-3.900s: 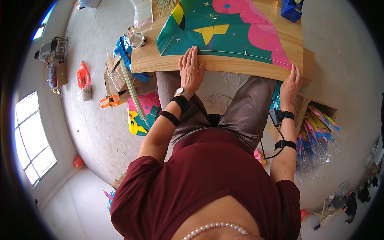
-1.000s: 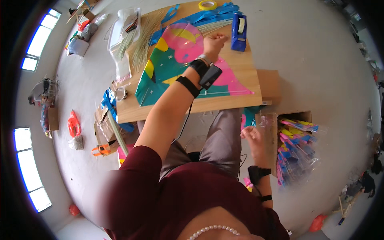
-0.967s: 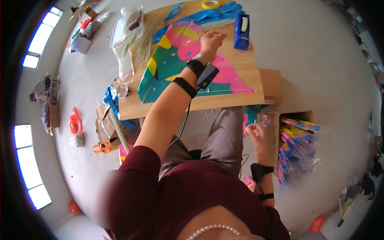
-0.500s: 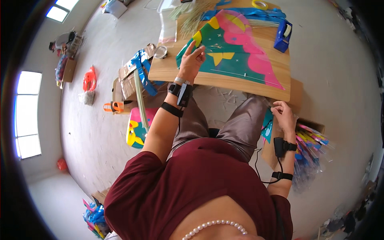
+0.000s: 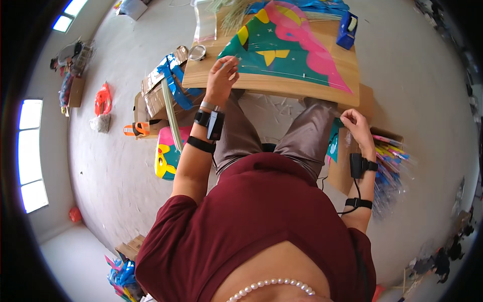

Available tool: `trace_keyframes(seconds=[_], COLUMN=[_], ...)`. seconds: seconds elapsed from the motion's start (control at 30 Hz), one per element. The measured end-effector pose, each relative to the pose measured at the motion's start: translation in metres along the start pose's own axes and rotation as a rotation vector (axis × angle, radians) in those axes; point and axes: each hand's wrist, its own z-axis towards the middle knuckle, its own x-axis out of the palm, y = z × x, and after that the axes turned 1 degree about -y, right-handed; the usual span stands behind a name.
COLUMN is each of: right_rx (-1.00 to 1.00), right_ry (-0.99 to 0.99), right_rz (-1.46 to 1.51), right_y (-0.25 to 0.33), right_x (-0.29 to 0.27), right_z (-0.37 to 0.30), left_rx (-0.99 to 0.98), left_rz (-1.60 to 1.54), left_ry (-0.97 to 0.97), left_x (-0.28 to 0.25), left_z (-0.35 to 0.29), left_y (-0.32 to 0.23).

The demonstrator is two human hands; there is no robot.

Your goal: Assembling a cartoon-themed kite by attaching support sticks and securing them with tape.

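A triangular sheet like a kite sail (image 5: 282, 43), green with pink and yellow shapes, lies flat on the wooden table (image 5: 201, 75). Along its near edge runs a thin pale line or rod. My left hand (image 5: 221, 78) hovers by the sheet's left corner, fingers curled in and tips close together. Beyond the table's near right corner is my right hand (image 5: 357, 127), thumb and fingers pinched above a cardboard box. Anything held in either hand is too small to make out.
A blue tape dispenser (image 5: 347, 30) stands at the table's right edge, a round clear-topped container (image 5: 197, 52) at the left. Blue strips (image 5: 176, 83) and pale sticks (image 5: 171, 116) lie on boxes to the left. Wrapped colourful packages (image 5: 387, 171) fill the right side.
My left hand has drawn back toward me and left, off the sheet, its fingers curling in. My right hand stays beside the table, still pinched. The whole view has shifted slightly.
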Motion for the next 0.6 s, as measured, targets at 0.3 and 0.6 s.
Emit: trace_keyframes(seconds=[0.3, 0.6], right_rx=[0.078, 0.13], right_ry=[0.058, 0.029], right_rz=[0.215, 0.291], right_y=[0.009, -0.028], right_x=[-0.02, -0.04], right_z=[0.015, 0.06], left_rx=[-0.069, -0.048], left_rz=[-0.047, -0.01], left_ry=[-0.071, -0.05], left_x=[0.0, -0.02], left_z=[0.007, 0.038], left_y=[0.015, 0.056])
